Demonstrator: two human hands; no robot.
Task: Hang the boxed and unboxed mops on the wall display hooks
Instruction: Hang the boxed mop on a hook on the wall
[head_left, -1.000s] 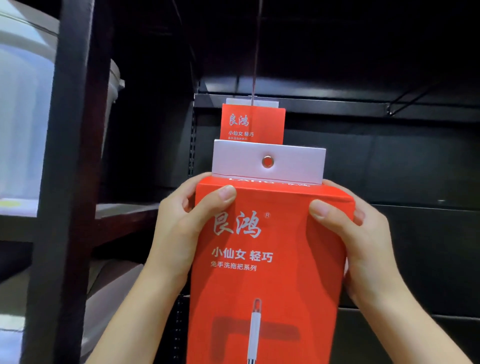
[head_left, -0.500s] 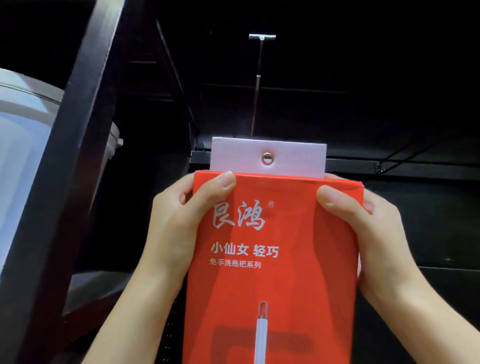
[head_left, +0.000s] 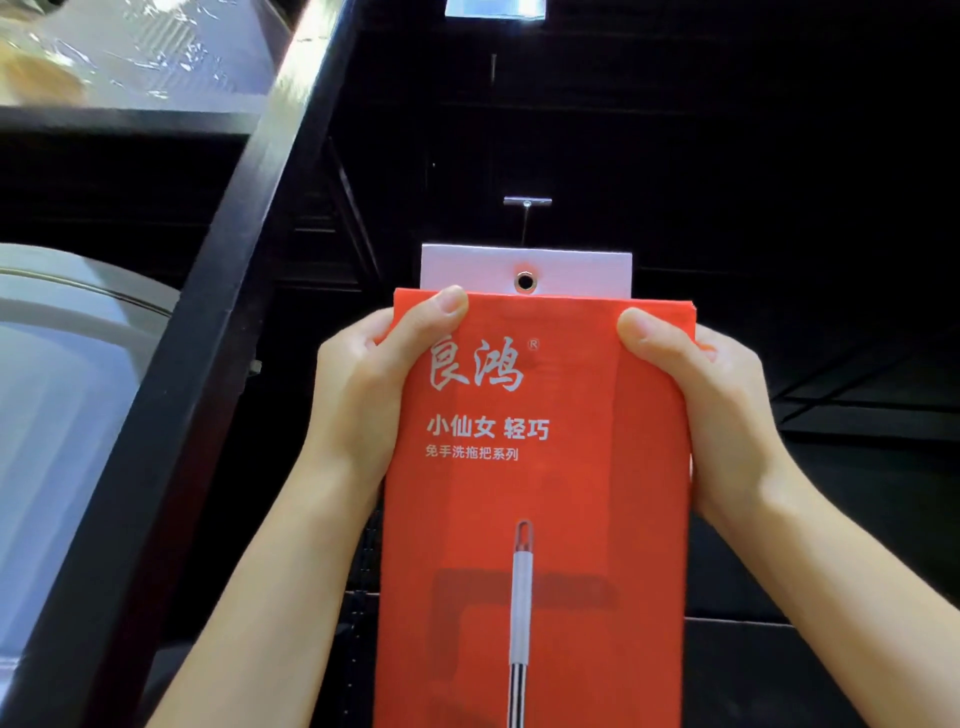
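Note:
A tall red mop box (head_left: 535, 493) with white lettering and a mop picture fills the centre. Its white hang tab (head_left: 467, 267) sticks up from the top, with a metal eyelet (head_left: 525, 281) in the middle. My left hand (head_left: 374, 384) grips the box's upper left edge, thumb on the front. My right hand (head_left: 711, 405) grips the upper right edge the same way. A thin metal display hook (head_left: 527, 203) juts from the dark wall just above the tab, its tip a little above the eyelet.
A black shelf upright (head_left: 218, 312) slants across the left. Pale plastic bins (head_left: 67, 389) sit behind it on the left shelves. A bright label strip (head_left: 496, 9) shows at the top. Dark wall panels and rails lie to the right.
The box has been lifted upward with both hands. The hook now sits close above the tab, and the other red box that hung behind it is out of sight.

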